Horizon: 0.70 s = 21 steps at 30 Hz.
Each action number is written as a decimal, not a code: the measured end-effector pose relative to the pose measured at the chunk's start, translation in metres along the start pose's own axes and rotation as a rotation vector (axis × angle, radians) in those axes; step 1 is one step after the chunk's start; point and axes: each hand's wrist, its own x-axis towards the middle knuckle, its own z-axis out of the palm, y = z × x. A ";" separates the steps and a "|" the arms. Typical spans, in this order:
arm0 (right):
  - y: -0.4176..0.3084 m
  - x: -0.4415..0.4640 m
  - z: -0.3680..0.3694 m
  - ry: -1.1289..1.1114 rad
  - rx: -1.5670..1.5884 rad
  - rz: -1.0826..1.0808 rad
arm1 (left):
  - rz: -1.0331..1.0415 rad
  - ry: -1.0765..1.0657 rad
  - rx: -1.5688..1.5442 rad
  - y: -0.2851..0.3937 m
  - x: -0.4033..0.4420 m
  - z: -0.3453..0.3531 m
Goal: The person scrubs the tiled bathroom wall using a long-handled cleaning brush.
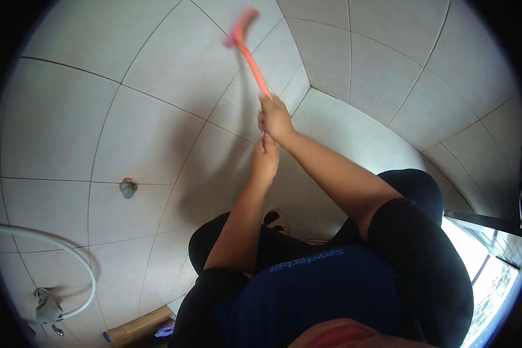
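An orange long-handled scrub brush (pixel 254 66) reaches up along the white tiled wall (pixel 162 127). Its head, with pinkish bristles on the left side, is blurred at the top of the view; I cannot tell whether the bristles touch the tiles. My right hand (pixel 277 119) is wrapped round the handle. Just below it, my left hand (pixel 265 158) is closed at the handle's lower end, which the fingers hide.
A grey pipe stub (pixel 127 188) sticks out of the wall. At lower left, a white hose (pixel 90 278) curves from a metal tap (pixel 47 307). A wooden piece (pixel 139 326) lies below. Another tiled wall (pixel 383 64) rises at right, beside a bright opening (pixel 487 278).
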 end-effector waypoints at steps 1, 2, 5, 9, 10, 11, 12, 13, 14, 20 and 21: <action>0.022 0.003 -0.014 0.094 -0.066 0.055 | 0.013 0.000 -0.001 -0.021 0.001 -0.001; 0.046 0.003 -0.029 0.187 -0.131 0.113 | -0.172 -0.049 0.042 -0.047 0.001 -0.004; 0.084 -0.005 -0.055 0.322 -0.220 0.280 | -0.481 -0.161 -0.071 -0.058 -0.022 -0.001; 0.076 -0.010 -0.035 0.261 -0.266 0.270 | -0.413 -0.127 -0.203 -0.032 -0.034 -0.011; 0.064 -0.014 -0.018 0.208 -0.254 0.160 | -0.415 -0.122 -0.205 -0.020 -0.038 -0.020; 0.044 -0.024 0.000 0.103 -0.173 0.115 | -0.334 -0.099 -0.207 -0.005 -0.041 -0.032; 0.019 -0.036 0.019 -0.002 -0.093 0.067 | -0.250 -0.076 -0.208 0.008 -0.044 -0.040; 0.001 -0.045 0.036 -0.007 -0.095 0.069 | -0.249 -0.072 -0.211 0.021 -0.049 -0.044; -0.015 -0.055 0.051 -0.080 -0.076 0.031 | -0.154 -0.056 -0.203 0.032 -0.053 -0.047; 0.073 -0.055 0.036 0.111 -0.064 0.150 | -0.245 -0.118 0.028 -0.020 -0.065 -0.080; 0.116 -0.049 0.020 0.194 -0.140 0.183 | -0.351 -0.156 0.126 -0.038 -0.066 -0.087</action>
